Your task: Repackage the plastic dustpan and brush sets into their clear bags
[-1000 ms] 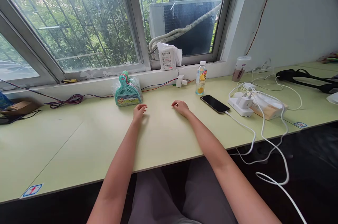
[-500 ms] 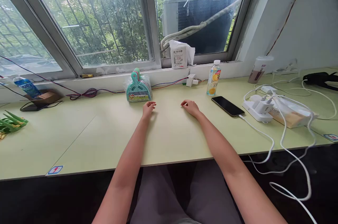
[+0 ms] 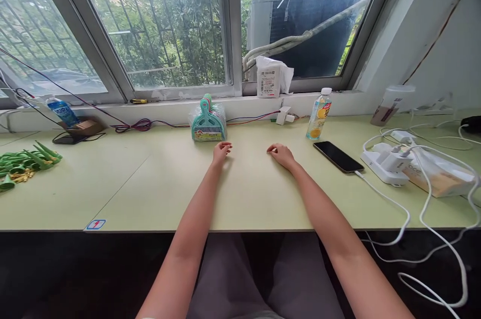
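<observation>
My left hand [image 3: 222, 151] rests on the pale green table with its fingers curled in and nothing visible in them. Just beyond it stands a plastic-wrapped pack of small teal dustpan-and-brush sets [image 3: 208, 119], close to the fingertips but apparently not held. Across a gap to the right, my right hand [image 3: 281, 153] lies on the table too, fingers bent and drawn together, holding nothing that I can see. Nearest to it are a black smartphone [image 3: 338, 157] on a white cable and an upright drink bottle [image 3: 318, 114] with an orange-fruit label.
To the right sit a white power strip [image 3: 384, 166] with chargers, looping cables, a tissue pack [image 3: 439, 179] and a lidded cup [image 3: 391, 104]. At far left lie green artificial stems [image 3: 32, 161] and a blue-labelled bottle [image 3: 63, 111]. A white box [image 3: 268, 81] stands on the windowsill.
The view has turned slightly left, so everything sits further right and more green stems show. Both hands keep their places on the table.
</observation>
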Demonstrator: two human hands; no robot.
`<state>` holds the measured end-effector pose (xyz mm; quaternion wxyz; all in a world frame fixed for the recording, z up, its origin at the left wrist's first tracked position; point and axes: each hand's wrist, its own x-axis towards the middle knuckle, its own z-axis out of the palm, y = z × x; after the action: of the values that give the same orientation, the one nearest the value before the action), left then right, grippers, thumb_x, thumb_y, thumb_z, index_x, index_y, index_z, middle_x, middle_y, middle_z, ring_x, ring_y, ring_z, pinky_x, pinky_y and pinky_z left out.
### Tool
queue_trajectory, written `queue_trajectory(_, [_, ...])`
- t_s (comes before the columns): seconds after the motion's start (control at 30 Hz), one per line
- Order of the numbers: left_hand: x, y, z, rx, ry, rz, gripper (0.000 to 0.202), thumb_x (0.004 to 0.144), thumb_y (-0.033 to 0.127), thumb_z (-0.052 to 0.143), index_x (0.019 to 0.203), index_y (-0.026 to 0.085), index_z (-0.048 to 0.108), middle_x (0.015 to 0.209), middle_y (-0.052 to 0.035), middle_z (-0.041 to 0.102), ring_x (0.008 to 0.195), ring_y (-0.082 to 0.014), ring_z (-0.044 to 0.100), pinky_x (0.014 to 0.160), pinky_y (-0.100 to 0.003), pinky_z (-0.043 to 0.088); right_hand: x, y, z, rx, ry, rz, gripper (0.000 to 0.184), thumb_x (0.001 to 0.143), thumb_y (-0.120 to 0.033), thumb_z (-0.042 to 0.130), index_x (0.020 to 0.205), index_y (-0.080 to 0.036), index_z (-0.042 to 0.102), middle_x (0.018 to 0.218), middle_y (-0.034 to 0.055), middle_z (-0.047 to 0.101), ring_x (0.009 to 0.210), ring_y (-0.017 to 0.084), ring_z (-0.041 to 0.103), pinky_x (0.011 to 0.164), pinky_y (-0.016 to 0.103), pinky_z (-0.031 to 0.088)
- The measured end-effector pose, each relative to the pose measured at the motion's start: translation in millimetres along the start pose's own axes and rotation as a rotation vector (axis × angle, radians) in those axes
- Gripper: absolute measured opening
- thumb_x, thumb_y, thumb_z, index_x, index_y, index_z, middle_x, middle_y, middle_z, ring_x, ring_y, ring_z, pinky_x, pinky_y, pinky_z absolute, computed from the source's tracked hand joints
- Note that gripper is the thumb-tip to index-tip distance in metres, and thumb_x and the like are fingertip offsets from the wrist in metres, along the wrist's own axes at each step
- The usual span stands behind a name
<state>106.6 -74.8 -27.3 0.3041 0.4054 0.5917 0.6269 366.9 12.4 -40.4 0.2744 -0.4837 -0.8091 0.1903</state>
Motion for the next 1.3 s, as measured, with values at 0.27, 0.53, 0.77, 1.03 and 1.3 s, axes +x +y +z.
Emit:
queue_trajectory(0.27, [-3,4,-0.3,-0.023,0.043,0.008,0.013,0.073,0.022,0.057,0.082,0.015,0.063,0.085,-0.0082,0.069,0.066,-0.0126,0.058,0.067,-0.028,0.045,-1,-1,2,-0.048,0.003,-0.019,0.018,0.086,-0.023,0.053,0.088,-0.024,0.071,0.107,0.0016,0.066,0.085,0.014,0.059,0.071,0.025,0.04])
queue_trajectory(0.53, [1,2,-14.1,-0.024,0.368,-0.012,0.013,0.077,0.021,0.051,0.083,0.017,0.061,0.082,-0.0061,0.068,0.063,-0.0125,0.059,0.071,-0.029,0.048,26,-42,35,-0.036,-0.026,0.04,0.02,0.089,-0.029,0.05,0.099,-0.024,0.067,0.11,0.0026,0.068,0.1,0.019,0.06,0.075,0.027,0.041])
queue_trajectory(0.77, [-5,1,-20.6,-0.062,0.526,-0.072,0.019,0.079,0.019,0.045,0.09,0.019,0.061,0.088,-0.0072,0.069,0.074,-0.0156,0.065,0.074,-0.031,0.049,74,-143,103,0.101,-0.049,0.005,0.047,0.086,-0.041,0.058,0.126,-0.02,0.048,0.128,0.0104,0.059,0.124,0.023,0.049,0.09,0.031,0.041])
queue_trajectory(1.03, [0,-6,-24.3,-0.074,0.535,-0.154,0.021,0.081,0.021,0.042,0.095,0.019,0.058,0.095,-0.0114,0.069,0.077,-0.0172,0.066,0.077,-0.032,0.049,98,-183,148,0.116,0.115,0.132,0.025,0.091,-0.029,0.047,0.114,-0.019,0.052,0.117,0.0131,0.065,0.106,0.025,0.062,0.086,0.035,0.043])
queue_trajectory(1.3, [-12,8,-24.2,0.131,0.574,-0.139,0.029,0.085,0.019,0.038,0.107,0.023,0.056,0.111,-0.0128,0.063,0.102,-0.0235,0.061,0.087,-0.037,0.043,86,-178,146,0.115,0.162,0.154,0.031,0.094,-0.024,0.031,0.114,-0.017,0.053,0.101,0.0151,0.069,0.092,0.026,0.065,0.072,0.033,0.044])
